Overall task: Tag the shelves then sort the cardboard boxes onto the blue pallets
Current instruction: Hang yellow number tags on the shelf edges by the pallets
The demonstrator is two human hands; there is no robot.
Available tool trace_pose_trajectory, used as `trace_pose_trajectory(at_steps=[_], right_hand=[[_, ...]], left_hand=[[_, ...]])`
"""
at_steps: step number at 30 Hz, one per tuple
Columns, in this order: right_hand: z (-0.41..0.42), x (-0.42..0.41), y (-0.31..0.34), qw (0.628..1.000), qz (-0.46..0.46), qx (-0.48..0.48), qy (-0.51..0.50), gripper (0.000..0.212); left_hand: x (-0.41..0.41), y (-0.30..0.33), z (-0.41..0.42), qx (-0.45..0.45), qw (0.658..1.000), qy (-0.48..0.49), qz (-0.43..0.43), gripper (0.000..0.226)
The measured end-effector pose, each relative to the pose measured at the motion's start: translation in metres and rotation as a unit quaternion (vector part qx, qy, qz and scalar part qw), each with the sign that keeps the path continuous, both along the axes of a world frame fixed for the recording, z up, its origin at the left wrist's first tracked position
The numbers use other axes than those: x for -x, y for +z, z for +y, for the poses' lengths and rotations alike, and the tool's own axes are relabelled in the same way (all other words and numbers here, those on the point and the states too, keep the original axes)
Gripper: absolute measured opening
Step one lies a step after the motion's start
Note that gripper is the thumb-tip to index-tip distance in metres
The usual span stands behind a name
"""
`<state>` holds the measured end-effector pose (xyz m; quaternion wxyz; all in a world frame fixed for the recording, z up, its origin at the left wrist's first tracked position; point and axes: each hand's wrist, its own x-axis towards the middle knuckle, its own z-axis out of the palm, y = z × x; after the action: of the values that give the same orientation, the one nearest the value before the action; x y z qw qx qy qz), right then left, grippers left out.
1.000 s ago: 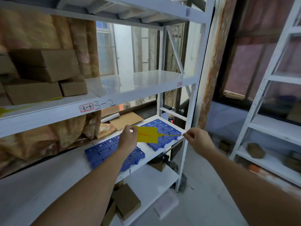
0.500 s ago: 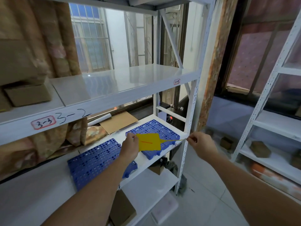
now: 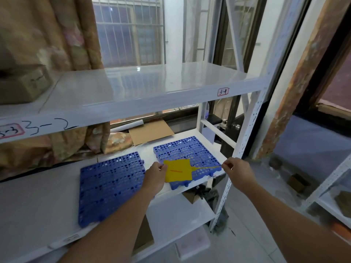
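Left hand [image 3: 154,176]: we pinched the square yellow sticker sheet [image 3: 177,170] above the right blue perforated plastic pallet [image 3: 187,151].
Right hand [image 3: 236,170]: we pinched its peeling yellow strip [image 3: 206,168].
Advice: we judged a slow, level pull best.

The glossy white upper shelf [image 3: 152,86] lay bare from the brown cardboard box [image 3: 20,86] at its left end to the perforated white upright post [image 3: 247,133] at the right. Below, two blue perforated plastic pallets [image 3: 110,186] covered most of the white lower shelf [image 3: 38,202], with a narrow gap between them. A flat cardboard sheet [image 3: 150,130] and bunched patterned curtain fabric [image 3: 62,147] blocked the back.
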<state>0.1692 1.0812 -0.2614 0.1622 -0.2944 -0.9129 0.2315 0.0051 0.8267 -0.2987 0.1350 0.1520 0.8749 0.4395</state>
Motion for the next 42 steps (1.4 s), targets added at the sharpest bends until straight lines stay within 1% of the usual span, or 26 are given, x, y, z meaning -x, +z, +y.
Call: trace_pose_trajectory(at_steps=[3,5,9,11,13,15,18,23,27,31,34,42], right_hand=[[0.016,0.02,-0.014,1.0,-0.01,0.01,0.0,0.016],[0.025,0.034,-0.022,1.0,-0.018,0.016,-0.001,0.015],[0.044,0.058,-0.034,0.999,-0.036,0.007,0.002,0.015],[0.054,0.07,-0.042,0.999,-0.05,0.006,0.004,0.016],[0.062,0.08,-0.052,0.998,-0.064,0.006,0.01,0.016],[0.071,0.089,-0.062,0.997,-0.069,0.01,0.023,0.017],[0.084,0.102,-0.077,0.996,-0.071,0.022,0.039,0.015],[0.105,0.12,-0.098,0.991,-0.083,0.037,0.096,0.011],[0.118,0.13,-0.114,0.986,-0.097,0.036,0.13,0.009],[0.127,0.139,-0.128,0.981,-0.105,0.042,0.158,0.016],[0.133,0.144,-0.138,0.978,-0.116,0.033,0.172,0.011],[0.135,0.155,-0.148,0.974,-0.124,0.032,0.189,0.011]], left_hand=[[0.01,-0.013,0.009,0.015,1.0,-0.01,-0.021,0.036],[0.017,-0.018,0.014,0.018,0.998,-0.045,-0.028,0.052],[0.032,-0.026,0.024,0.039,0.993,-0.108,-0.027,0.092],[0.042,-0.033,0.03,0.071,0.988,-0.137,-0.027,0.102],[0.052,-0.045,0.034,0.099,0.984,-0.149,-0.024,0.1],[0.059,-0.055,0.039,0.113,0.983,-0.142,-0.019,0.098],[0.062,-0.064,0.046,0.132,0.982,-0.138,0.01,0.1],[0.061,-0.081,0.059,0.182,0.977,-0.112,0.028,0.103],[0.058,-0.093,0.068,0.208,0.974,-0.091,0.012,0.105],[0.057,-0.103,0.073,0.217,0.973,-0.073,-0.02,0.106],[0.059,-0.105,0.076,0.224,0.972,-0.062,-0.044,0.107],[0.065,-0.107,0.08,0.244,0.965,-0.037,-0.083,0.109]])
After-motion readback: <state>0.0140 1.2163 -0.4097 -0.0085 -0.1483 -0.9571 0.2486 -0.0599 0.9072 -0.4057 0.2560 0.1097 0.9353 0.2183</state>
